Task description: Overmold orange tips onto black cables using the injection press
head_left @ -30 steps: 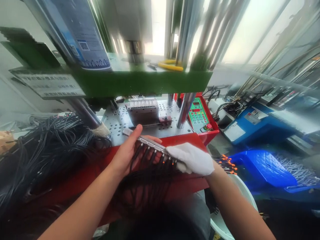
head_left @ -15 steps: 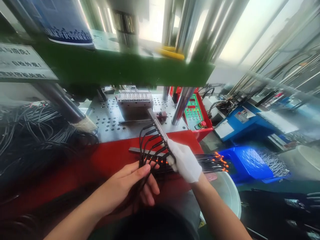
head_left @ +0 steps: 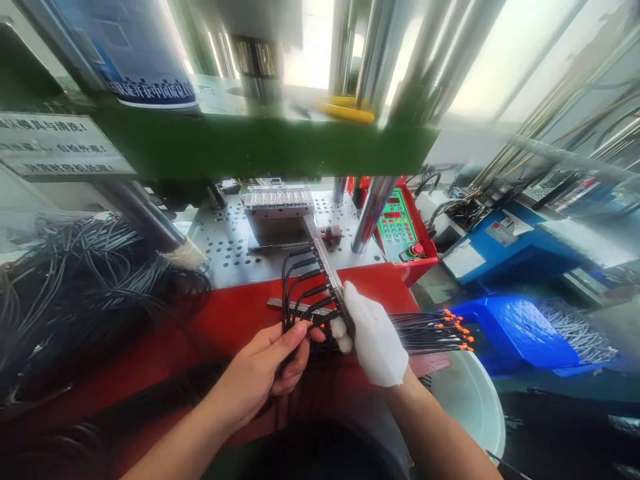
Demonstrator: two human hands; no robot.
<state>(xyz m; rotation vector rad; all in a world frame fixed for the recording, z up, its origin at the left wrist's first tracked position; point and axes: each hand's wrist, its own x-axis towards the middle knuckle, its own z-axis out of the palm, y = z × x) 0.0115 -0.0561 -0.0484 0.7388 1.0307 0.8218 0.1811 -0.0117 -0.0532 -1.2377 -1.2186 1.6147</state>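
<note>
My right hand (head_left: 377, 337), in a white glove, grips the near end of a narrow metal bar (head_left: 324, 261) that tilts up toward the press. Several black cables (head_left: 300, 277) with thick moulded ends sit along the bar's left side and curve down. My bare left hand (head_left: 280, 357) is closed around these cables below the bar. Beneath the hands, a second metal bar (head_left: 280, 304) lies on the red table (head_left: 235, 313), partly hidden by the cables. Beyond the bar's far end stands a metal mould block (head_left: 277, 213) with a row of slots on top.
A perforated steel plate (head_left: 225, 243) and steel columns (head_left: 373, 213) lie ahead under a green press beam (head_left: 280, 147). A red control box (head_left: 405, 223) stands at right. Orange-tipped cables (head_left: 430, 331), a blue bin (head_left: 510, 333) and a pale tub (head_left: 480, 393) are rightward; grey cables (head_left: 100, 273) pile left.
My left hand's fingers have closed more tightly around the cables. The view has shifted slightly, so the scene sits a little lower and farther right. My right hand keeps its grip on the bar.
</note>
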